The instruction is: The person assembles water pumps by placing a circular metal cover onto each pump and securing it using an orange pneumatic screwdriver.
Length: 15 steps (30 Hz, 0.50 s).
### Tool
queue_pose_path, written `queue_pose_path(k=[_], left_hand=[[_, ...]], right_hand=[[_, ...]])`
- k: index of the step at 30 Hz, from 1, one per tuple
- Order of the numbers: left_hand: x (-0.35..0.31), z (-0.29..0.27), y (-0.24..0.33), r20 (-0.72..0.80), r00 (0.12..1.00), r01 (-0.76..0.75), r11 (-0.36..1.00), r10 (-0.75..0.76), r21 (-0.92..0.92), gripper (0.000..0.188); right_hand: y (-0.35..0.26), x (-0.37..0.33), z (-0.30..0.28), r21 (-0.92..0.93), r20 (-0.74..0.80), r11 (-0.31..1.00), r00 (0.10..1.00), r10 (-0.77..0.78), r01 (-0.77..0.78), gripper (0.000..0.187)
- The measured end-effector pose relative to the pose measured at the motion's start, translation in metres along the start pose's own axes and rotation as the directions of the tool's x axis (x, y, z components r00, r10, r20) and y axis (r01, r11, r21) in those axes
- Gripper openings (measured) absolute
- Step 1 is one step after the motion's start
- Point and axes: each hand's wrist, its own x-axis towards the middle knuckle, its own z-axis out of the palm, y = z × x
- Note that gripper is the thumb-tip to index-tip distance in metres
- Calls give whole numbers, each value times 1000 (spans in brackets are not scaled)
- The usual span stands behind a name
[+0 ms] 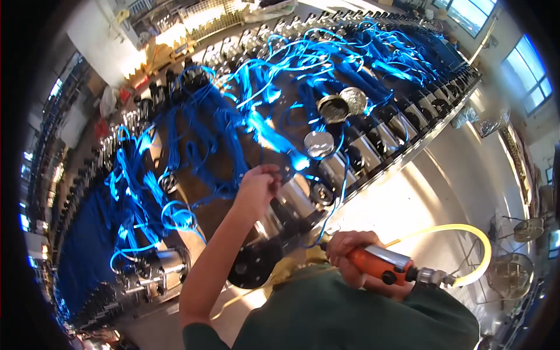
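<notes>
My left hand point(258, 185) is over the table's near edge, its fingers curled together. Whatever may be between them is hidden. Just beside and below it stand shiny metal cylinders point(296, 197) with dark ends. In front of my body, my right hand point(352, 252) is wrapped round an orange and silver air tool point(380, 263), which lies roughly level with its front end to the left. A yellow hose point(482, 248) runs from a metal fitting point(430, 276) at the tool's rear. Below my left forearm shows a round black part point(252, 267) with holes.
Bundles of blue cable point(268, 133) cover much of the table, with several round metal lids point(319, 143) among them. Rows of metal cylinders point(402, 121) line its edges. A wire-frame stand point(508, 274) is on the floor at the right. Crates point(166, 49) stand beyond the table.
</notes>
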Motion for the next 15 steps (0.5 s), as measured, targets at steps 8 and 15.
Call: queue_pose_path(k=[8, 15], left_hand=[[268, 163, -10, 243, 938, -300, 928, 245, 220, 16], [376, 246, -10, 100, 903, -240, 298, 418, 924, 62]], right_hand=[[14, -9, -125, 83, -268, 959, 921, 283, -270, 36], [27, -27, -184, 497, -383, 810, 759, 526, -310, 15]])
